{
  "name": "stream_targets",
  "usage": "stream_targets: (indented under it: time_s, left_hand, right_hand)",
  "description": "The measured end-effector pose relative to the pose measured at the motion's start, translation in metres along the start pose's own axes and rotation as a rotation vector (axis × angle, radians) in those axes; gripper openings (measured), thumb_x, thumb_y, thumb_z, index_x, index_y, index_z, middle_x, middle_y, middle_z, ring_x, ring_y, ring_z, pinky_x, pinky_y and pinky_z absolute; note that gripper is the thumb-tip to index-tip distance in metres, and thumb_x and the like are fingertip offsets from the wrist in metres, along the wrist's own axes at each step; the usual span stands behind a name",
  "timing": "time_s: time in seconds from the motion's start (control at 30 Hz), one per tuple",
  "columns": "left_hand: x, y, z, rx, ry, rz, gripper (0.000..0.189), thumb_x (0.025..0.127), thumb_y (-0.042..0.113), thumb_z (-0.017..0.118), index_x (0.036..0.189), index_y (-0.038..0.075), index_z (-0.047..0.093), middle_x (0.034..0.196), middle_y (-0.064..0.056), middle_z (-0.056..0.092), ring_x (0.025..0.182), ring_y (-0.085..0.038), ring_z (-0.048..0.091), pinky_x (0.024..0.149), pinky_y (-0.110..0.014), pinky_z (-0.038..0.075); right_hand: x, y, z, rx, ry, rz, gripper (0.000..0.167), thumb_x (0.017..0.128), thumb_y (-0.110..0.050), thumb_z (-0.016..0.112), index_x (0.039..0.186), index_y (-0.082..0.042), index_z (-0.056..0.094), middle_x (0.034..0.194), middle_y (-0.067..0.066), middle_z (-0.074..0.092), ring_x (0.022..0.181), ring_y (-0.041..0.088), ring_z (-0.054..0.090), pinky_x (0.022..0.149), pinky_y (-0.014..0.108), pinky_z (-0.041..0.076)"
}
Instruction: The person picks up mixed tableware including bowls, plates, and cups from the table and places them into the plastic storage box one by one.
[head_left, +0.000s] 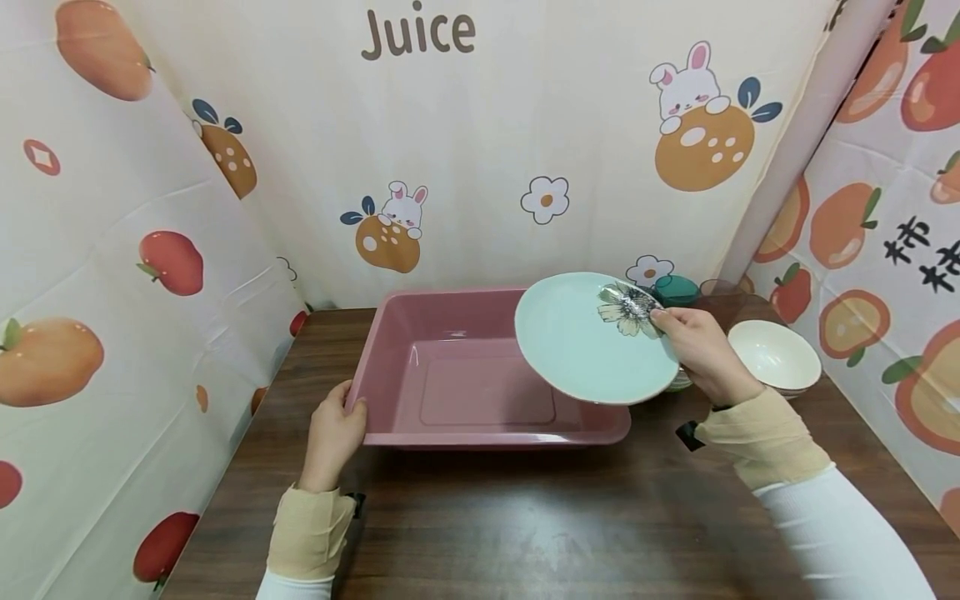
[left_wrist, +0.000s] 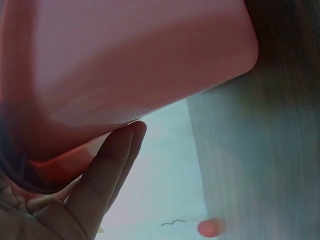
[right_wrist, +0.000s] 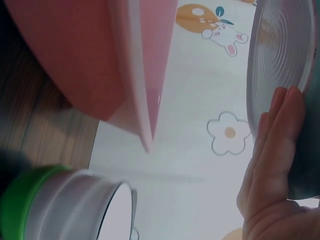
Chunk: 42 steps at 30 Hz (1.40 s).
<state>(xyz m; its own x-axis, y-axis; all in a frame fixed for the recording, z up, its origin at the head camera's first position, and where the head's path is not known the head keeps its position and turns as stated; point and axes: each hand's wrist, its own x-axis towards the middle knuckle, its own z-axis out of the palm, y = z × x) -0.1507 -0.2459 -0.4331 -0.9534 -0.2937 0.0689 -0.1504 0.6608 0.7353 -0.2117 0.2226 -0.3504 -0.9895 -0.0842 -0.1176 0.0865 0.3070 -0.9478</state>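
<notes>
Right hand (head_left: 703, 353) pinching plate (head_left: 585, 350), left hand (head_left: 335, 432) gripping tub (head_left: 480, 438)

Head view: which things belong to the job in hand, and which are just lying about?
In the job:
- pale blue plate, held by the right hand
- pink basin, gripped at its side by the left hand

Apparently just lying about, untouched:
- white bowl, far right
- green translucent vessel, at the back
</notes>
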Motion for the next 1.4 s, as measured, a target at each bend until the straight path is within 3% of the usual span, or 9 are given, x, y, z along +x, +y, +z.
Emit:
stream_targets:
  time_s: [0.4,0.67,0.8,0.97,1.1,1.23,1.4]
  left_hand:
    - [-0.001,0.007,-0.009,0.022,-0.051,-0.004,0.058,0.099,0.024,0.049,0.146,-0.006,0.035,0.136,-0.03,0.052,0.121,-0.041,0.054,0.101,-0.054,0.042]
    - [-0.001,0.021,-0.022,0.011,-0.075,0.035,0.062,0.1,0.026,0.049,0.149,-0.008,0.028,0.146,-0.026,0.044,0.131,-0.041,0.047,0.107,-0.054,0.038]
    - [-0.002,0.031,-0.032,0.01,-0.066,0.049,0.063,0.101,0.027,0.048,0.15,-0.006,0.026,0.148,-0.025,0.042,0.132,-0.041,0.045,0.107,-0.055,0.036]
    - [-0.002,0.048,-0.044,0.003,-0.055,0.078,0.068,0.101,0.035,0.047,0.153,-0.002,0.023,0.152,-0.022,0.038,0.137,-0.04,0.039,0.109,-0.057,0.034]
    - [0.0,0.07,-0.048,-0.043,-0.054,0.118,0.071,0.1,0.042,0.048,0.154,0.003,0.024,0.153,-0.018,0.039,0.141,-0.036,0.038,0.112,-0.054,0.033]
    - [0.008,0.095,-0.045,-0.13,-0.097,0.167,0.073,0.098,0.046,0.052,0.154,0.006,0.027,0.151,-0.015,0.042,0.14,-0.033,0.04,0.114,-0.049,0.034]
    - [0.023,0.117,-0.031,-0.194,-0.181,0.238,0.067,0.098,0.037,0.056,0.149,0.001,0.033,0.147,-0.019,0.046,0.136,-0.033,0.045,0.112,-0.047,0.037]
  right_hand:
    - [0.013,-0.009,0.033,0.062,-0.019,-0.021,0.049,0.106,-0.03,0.036,0.122,0.015,0.047,0.072,-0.009,0.062,0.062,0.0,0.064,0.058,0.021,0.056]
    - [0.016,-0.009,0.047,0.084,-0.037,-0.05,0.039,0.106,-0.024,0.037,0.106,0.012,0.052,0.078,-0.003,0.06,0.068,0.001,0.063,0.063,0.02,0.055]
    - [0.017,-0.007,0.052,0.081,-0.043,-0.05,0.042,0.106,-0.024,0.037,0.112,0.015,0.052,0.081,-0.002,0.06,0.07,0.0,0.062,0.065,0.019,0.054]
    - [0.018,-0.008,0.056,0.039,-0.055,-0.036,0.048,0.106,-0.026,0.037,0.122,0.017,0.051,0.089,0.003,0.061,0.076,0.0,0.061,0.069,0.019,0.053]
    - [0.017,-0.009,0.059,0.03,-0.063,-0.042,0.047,0.106,-0.025,0.037,0.121,0.017,0.052,0.087,0.003,0.062,0.076,0.001,0.061,0.069,0.019,0.053]
    - [0.017,-0.009,0.061,0.029,-0.058,-0.046,0.046,0.106,-0.024,0.037,0.121,0.017,0.052,0.086,0.002,0.062,0.075,0.001,0.061,0.069,0.019,0.053]
    - [0.016,-0.011,0.064,0.025,-0.05,-0.031,0.046,0.106,-0.025,0.038,0.122,0.016,0.052,0.083,0.0,0.062,0.073,0.0,0.06,0.068,0.019,0.052]
